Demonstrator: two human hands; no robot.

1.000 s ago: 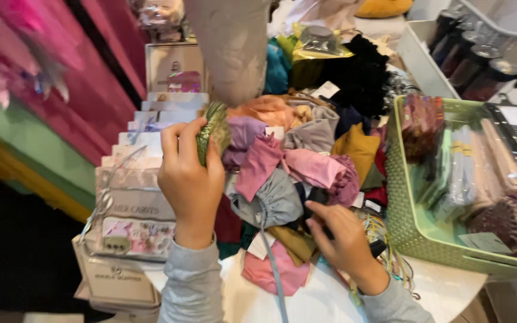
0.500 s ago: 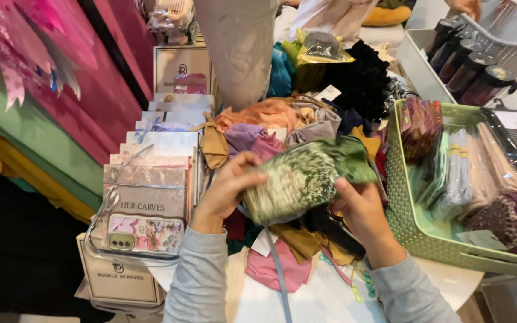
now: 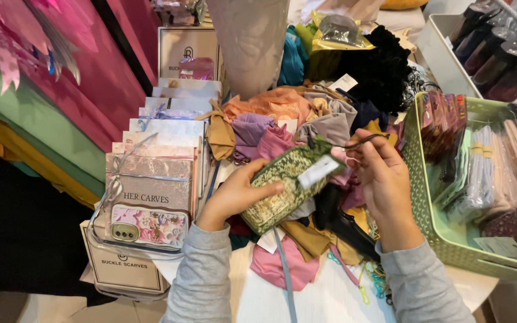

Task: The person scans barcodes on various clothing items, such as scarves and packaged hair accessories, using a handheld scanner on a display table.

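Head view: left hand [image 3: 231, 194] grips the green patterned folded cloth [image 3: 282, 188] from its left side, thumb on top; right hand [image 3: 381, 179] closed, pinching a thin dark string [image 3: 363, 140] at the cloth's far right end; white tag [image 3: 318, 170] lies on the cloth; cloth sits above the fabric pile [image 3: 282, 116], centre of table; boxed scarves [image 3: 151, 191] left; green basket [image 3: 432, 221] right

The green patterned cloth [image 3: 282, 188] hides the left fingers, and the green basket [image 3: 444, 239] runs off the right edge.
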